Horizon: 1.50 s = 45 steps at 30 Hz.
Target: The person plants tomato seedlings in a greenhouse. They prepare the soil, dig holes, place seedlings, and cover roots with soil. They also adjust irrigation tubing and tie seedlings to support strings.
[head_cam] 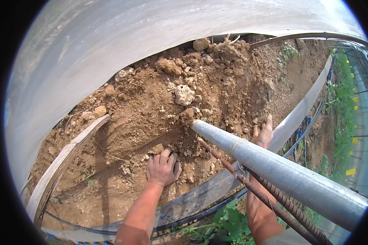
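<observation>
My left hand (163, 168) rests palm down on loose brown soil (147, 104), its fingertips against a small clod (157, 148). Its underside is hidden, so whether it grips anything does not show. Beyond the metal pipe, my right hand (264, 135) touches the soil beside a strip of plastic sheet (294, 114); its fingers are spread and no object shows in them. The pipe (263, 159) slants between my arms, its lower end at the dirt. Rusty rebar (251, 185) runs along it, tied on with wire. A pale pitted stone (184, 95) lies ahead of my hands.
White plastic film (110, 39) arches over the far side. A weathered wooden board (67, 156) stands at the left. Dark hose (184, 219) and leafy plants (230, 222) lie nearest me. Yellow cards (350, 171) hang by the green rows at the right.
</observation>
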{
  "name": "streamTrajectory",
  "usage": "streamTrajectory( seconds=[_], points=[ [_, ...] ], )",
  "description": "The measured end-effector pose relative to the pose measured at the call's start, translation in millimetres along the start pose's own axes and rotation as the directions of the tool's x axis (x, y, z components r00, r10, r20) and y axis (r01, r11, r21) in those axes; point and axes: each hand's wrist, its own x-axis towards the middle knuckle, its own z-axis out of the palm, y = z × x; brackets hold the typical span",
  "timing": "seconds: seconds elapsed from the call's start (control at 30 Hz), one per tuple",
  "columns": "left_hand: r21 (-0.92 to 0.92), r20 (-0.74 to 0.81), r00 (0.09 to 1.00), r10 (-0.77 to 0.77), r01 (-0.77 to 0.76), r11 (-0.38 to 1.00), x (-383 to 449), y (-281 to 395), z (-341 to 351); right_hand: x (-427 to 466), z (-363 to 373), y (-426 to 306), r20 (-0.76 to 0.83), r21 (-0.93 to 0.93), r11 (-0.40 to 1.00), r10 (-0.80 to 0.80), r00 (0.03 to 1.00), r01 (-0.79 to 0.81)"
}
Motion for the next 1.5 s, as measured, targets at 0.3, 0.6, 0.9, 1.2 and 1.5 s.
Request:
streamTrajectory(
  seconds=[0.3,0.6,0.9,1.2,1.5],
  points=[
    [0.038,-0.018,1.000,0.015,-0.014,0.999,-1,-6,5,87,62,18,-0.176,-0.484,0.862,-0.267,0.948,0.153],
    [0.076,-0.022,1.000,0.016,-0.014,0.997,-1,-2,5,113,62,18,-0.141,-0.758,0.626,-0.433,0.890,0.185],
    [0.083,0.005,1.000,-0.006,0.006,0.997,-8,-4,8,53,131,-3,-0.259,0.111,0.994,0.053,0.964,-0.025],
    [0.058,-0.018,1.000,-0.018,0.019,0.998,-8,-4,6,109,184,-41,0.084,-0.581,0.646,-0.557,0.826,0.495],
    [0.054,0.001,1.000,-0.025,0.025,0.998,-15,-9,7,52,48,-73,0.224,-0.285,0.958,0.037,0.974,0.030]
  ],
)
